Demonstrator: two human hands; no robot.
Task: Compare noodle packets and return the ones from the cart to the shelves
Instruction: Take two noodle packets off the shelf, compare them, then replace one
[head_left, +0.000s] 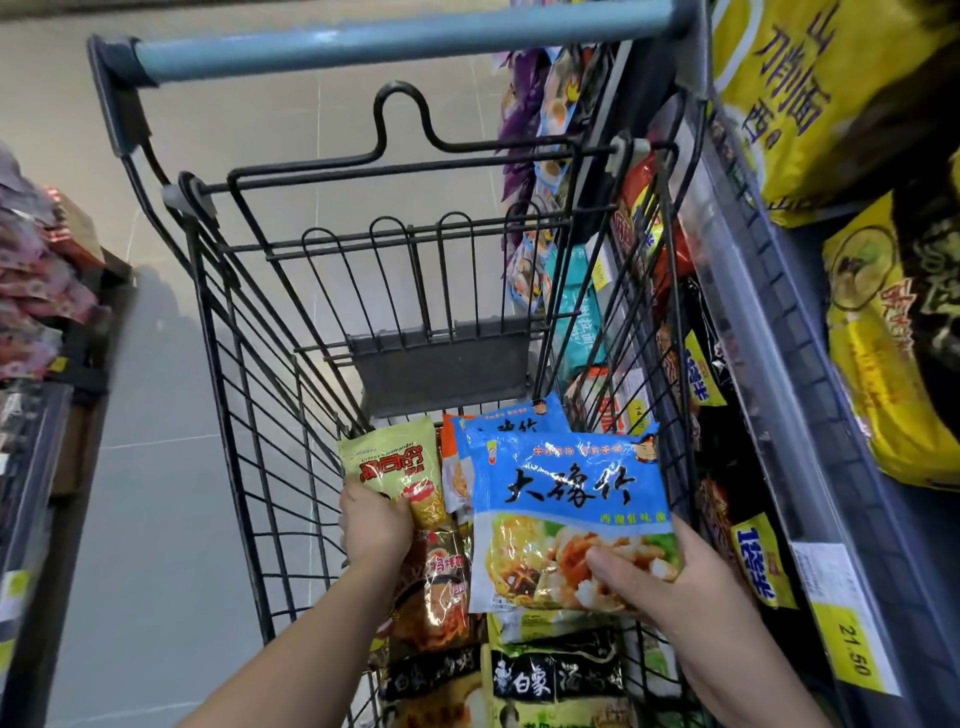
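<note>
Right hand (675, 587) pinches the blue packet (571, 499) by its lower edge; left hand (375, 525) grips the yellow packet (389, 462) from below, both in the cart (363, 47); hold faces level and side by side to compare; shelf (753, 338) lies just beyond the right hand.

I'm looking down a narrow shop aisle. The floor (156, 519) under me is large grey tiles, smooth, with thin pale joints (156, 444) running across. The light is even and cool, brighter on the tiles farther off, and a soft shadow lies by the left side. On my right a grey shelf edge (753, 322) runs away from me, with a yellow price label (852, 649) on its front reading 21.50. On my left stands a dark shelving unit (88, 374), blurred at the frame's edge.
</note>
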